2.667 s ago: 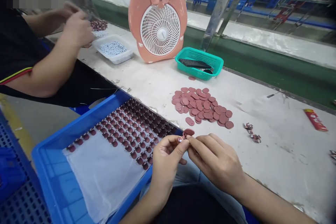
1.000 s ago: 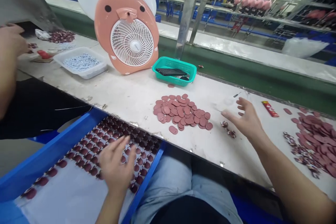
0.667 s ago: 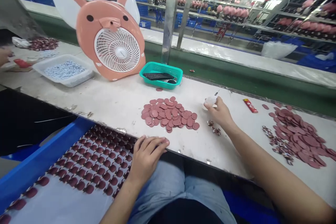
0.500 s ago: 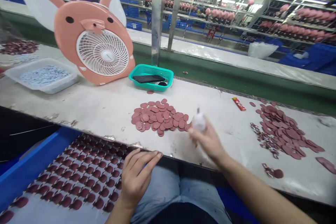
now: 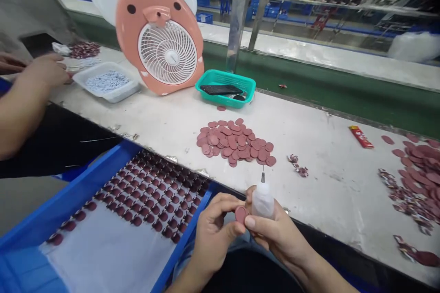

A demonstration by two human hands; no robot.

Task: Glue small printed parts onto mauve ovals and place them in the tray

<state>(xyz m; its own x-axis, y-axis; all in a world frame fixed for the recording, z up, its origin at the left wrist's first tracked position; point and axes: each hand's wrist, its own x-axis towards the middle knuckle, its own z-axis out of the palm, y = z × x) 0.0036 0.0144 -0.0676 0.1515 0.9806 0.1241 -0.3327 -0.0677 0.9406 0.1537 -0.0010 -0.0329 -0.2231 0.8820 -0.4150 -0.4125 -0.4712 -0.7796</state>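
My left hand (image 5: pixel 216 233) pinches a small oval dusky-pink disc (image 5: pixel 240 214) between thumb and fingers. My right hand (image 5: pixel 278 233) grips a translucent white squeeze bottle (image 5: pixel 263 201) with a thin metal nozzle pointing up. Bottle and disc sit side by side, nearly touching. Just left of my hands lies a blue tray (image 5: pixel 99 169), lined with a white sheet and holding rows of dark red pieces (image 5: pixel 147 197). A loose pile of pink discs (image 5: pixel 233 142) lies on the bench beyond my hands.
A co-worker's hand (image 5: pixel 44 71) works by a white tub of small pieces (image 5: pixel 106 81). A pig-shaped pink fan (image 5: pixel 165 32) and a teal basket (image 5: pixel 225 88) holding a phone stand behind. A red tube (image 5: pixel 360 137) and another disc pile (image 5: pixel 415 169) lie right.
My right hand has taken up the squeeze bottle from the bench and come back toward me. My left hand has moved from the tray edge and now holds a disc.
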